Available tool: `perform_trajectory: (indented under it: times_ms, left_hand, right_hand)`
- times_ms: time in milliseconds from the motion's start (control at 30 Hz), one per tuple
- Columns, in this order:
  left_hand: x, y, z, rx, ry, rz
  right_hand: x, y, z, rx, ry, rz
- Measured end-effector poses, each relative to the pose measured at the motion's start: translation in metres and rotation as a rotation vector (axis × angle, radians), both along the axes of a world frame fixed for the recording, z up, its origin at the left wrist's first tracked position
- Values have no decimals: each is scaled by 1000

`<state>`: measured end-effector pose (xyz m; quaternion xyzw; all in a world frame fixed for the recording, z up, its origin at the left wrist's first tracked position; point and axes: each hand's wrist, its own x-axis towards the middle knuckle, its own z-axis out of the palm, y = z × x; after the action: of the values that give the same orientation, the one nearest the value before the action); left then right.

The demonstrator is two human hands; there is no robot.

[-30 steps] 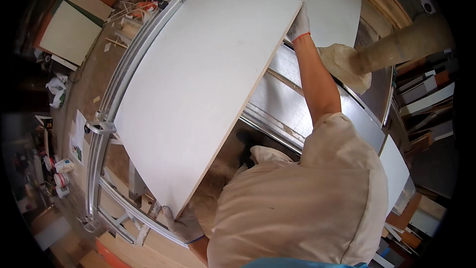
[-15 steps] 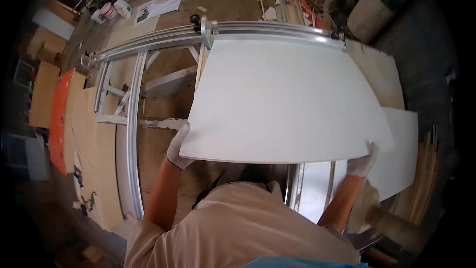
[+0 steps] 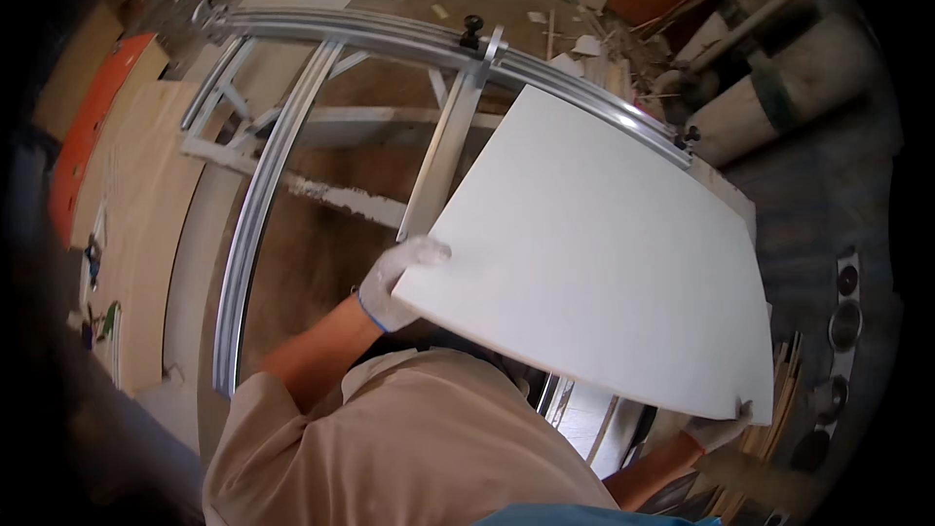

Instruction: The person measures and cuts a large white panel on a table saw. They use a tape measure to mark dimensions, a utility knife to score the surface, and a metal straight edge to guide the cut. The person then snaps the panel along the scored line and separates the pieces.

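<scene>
A large white board [image 3: 604, 263] lies between both my gloved hands, its near edge close to my body. My left hand [image 3: 397, 281], in a white work glove, grips the board's near left corner with the thumb on top. At the near right corner my right hand [image 3: 719, 428], gloved too, holds the board, thumb above and the other fingers hidden underneath. The board's far edge is beside the silver metal fence rail [image 3: 584, 88] of a sliding saw table. A black knob [image 3: 471, 27] stands on the rail near an upright metal stop.
A long silver rail [image 3: 278, 200] of the table frame runs along my left. Beyond it lie a plywood sheet [image 3: 136, 205] and an orange panel [image 3: 102, 127]. Wood strips [image 3: 760, 458] stand at the right, and a dust-collector bag [image 3: 794, 88] is at the far right.
The board has turned clockwise and shifted right, away from the left part of the frame. Both hands have moved with it, still gripping its near corners. My view has turned too.
</scene>
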<state>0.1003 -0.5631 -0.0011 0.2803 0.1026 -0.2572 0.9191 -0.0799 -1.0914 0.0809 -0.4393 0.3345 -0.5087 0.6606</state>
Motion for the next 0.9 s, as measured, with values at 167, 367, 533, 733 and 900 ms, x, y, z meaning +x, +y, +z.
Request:
perform_trajectory:
  times_ms: [167,367,533,733,900]
  left_hand:
    - [-5,59,23,-131,-141,-154]
    - [-28,192,36,-250,-348,17]
    - [-83,313,-1,-204,-487,392]
    - [-154,447,-36,490,-367,1038]
    - [-138,606,-56,1,-365,790]
  right_hand:
    - [-35,83,44,-92,-59,-76]
    - [-10,165,46,-67,-125,63]
    - [57,278,55,-14,-148,431]
    - [135,428,41,51,-88,718]
    - [189,521,2,211,-20,1138]
